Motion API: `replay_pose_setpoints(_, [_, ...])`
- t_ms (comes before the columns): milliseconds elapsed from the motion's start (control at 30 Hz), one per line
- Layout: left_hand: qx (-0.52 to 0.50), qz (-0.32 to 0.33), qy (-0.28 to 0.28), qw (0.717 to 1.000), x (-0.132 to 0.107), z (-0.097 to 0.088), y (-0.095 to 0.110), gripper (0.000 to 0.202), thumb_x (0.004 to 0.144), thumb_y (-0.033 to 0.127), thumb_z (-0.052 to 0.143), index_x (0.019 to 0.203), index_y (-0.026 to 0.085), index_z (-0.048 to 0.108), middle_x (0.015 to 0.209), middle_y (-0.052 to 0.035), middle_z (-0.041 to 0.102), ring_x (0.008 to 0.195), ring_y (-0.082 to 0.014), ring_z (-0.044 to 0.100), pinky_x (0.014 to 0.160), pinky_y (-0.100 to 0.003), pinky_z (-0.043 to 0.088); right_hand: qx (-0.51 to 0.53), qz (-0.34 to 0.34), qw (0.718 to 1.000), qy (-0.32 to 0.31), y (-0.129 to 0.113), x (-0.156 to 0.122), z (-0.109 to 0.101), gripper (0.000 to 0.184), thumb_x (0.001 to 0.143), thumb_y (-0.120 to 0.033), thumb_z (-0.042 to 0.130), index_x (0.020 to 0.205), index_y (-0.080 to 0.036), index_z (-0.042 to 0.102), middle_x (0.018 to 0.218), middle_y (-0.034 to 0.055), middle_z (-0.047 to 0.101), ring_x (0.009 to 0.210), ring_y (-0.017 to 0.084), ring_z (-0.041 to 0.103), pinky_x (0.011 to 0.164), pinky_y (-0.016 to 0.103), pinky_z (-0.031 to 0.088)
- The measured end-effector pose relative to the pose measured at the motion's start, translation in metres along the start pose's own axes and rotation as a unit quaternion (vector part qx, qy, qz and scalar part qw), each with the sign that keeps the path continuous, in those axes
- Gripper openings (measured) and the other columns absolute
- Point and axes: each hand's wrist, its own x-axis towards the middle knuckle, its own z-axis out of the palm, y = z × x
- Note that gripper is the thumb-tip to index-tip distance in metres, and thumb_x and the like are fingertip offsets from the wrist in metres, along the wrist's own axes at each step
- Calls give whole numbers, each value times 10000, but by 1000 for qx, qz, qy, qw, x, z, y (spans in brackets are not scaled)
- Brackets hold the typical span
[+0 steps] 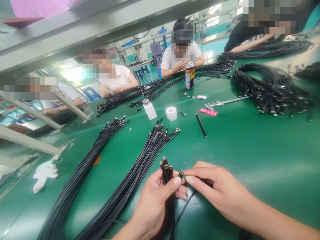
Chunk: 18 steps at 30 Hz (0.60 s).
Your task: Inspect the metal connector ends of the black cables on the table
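Observation:
My left hand (156, 200) is closed round a small bunch of black cables (166, 170), their connector ends sticking up above my thumb. My right hand (212, 190) pinches the connector of a single black cable (181, 174) right beside that bunch, fingertips meeting my left thumb. The single cable trails down between my wrists. Two long bundles of black cables lie on the green table: one (140, 166) just left of my hands, another (85, 166) farther left.
Ahead lie a black pen (200, 125), a pink lighter (208, 112), a caliper (222, 102), a tape roll (171, 113), a small white bottle (149, 109) and a spray can (190, 75). A coiled cable heap (270, 88) sits right. White gloves (45, 173) lie left. Several people sit across the table.

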Motion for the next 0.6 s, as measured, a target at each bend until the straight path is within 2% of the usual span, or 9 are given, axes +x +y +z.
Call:
replay_pose_setpoints(167, [-12,-10,4,1000,1,1,1,248,766,202,806,895,90,626,801,-72,689,635,-115,616,619,-231,517,-6,28,998,56,4,1,0,225,983,-299,529,1027,-270,748,865,-10,663,812,130,609,741,242,450])
replay_pose_setpoints(267, [-18,-19,9,1000,2,0,2,253,776,212,799,918,86,631,826,-80,690,647,-119,621,626,-235,519,-5,40,997,63,5,1,0,233,985,-337,508,1024,-238,715,890,11,655,820,151,607,751,272,459])
replay_pose_setpoints(433, [-33,-35,18,999,3,-5,4,252,814,243,765,953,78,634,855,-97,694,653,-125,631,631,-241,520,1,77,994,71,7,0,1,210,995,-363,454,1051,-219,597,779,-5,615,664,148,550,613,271,448])
replay_pose_setpoints(500, [-36,-40,21,998,3,-6,4,262,812,245,765,967,81,631,856,-97,696,651,-127,632,635,-246,521,-9,62,996,63,8,-1,1,238,1004,-348,432,1095,-232,619,828,6,633,714,151,572,668,277,466])
replay_pose_setpoints(600, [-27,-31,26,999,3,-5,5,276,762,220,807,925,100,620,833,-76,691,669,-135,638,651,-248,518,-12,40,997,62,10,-1,1,309,1000,-337,453,1259,-275,610,994,26,660,894,168,606,825,305,473])
